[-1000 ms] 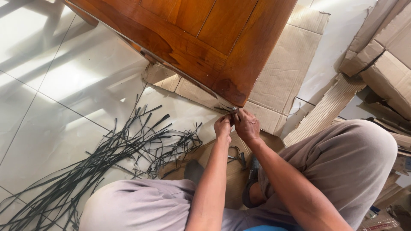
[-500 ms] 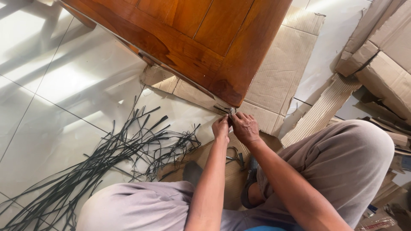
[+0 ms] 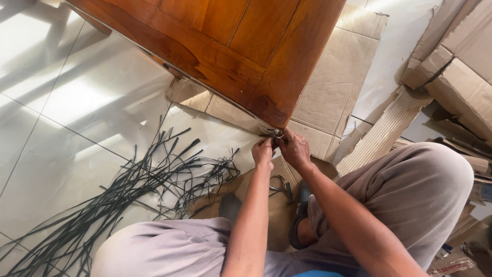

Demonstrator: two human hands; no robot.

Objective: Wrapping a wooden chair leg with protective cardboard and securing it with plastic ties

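The wooden panel (image 3: 241, 46) rests on flattened cardboard (image 3: 338, 87), likely to keep its varnished face and edges off the tiled floor (image 3: 56, 138), and it serves as the landmark here. Both hands meet right at the panel's nearest corner, where a few dark strap ends (image 3: 271, 133) stick out from under the wood. The left hand (image 3: 263, 152) is curled into a narrow pinch just below that corner, and the right hand (image 3: 294, 149) sits touching it on the other side, fingers folded in tight around the same small spot; whether a small tool is held between them cannot be told, since the fingers hide it. Both forearms reach forward from between the person's bent knees, wrists close together and angled up toward the corner. Away from the corner, to the left of the hands, a loose heap of black straps (image 3: 123, 195) sprawls across the tiles, well apart from the panel. A pair of pliers (image 3: 283, 188) seems to lie on cardboard nearer the person than the corner.
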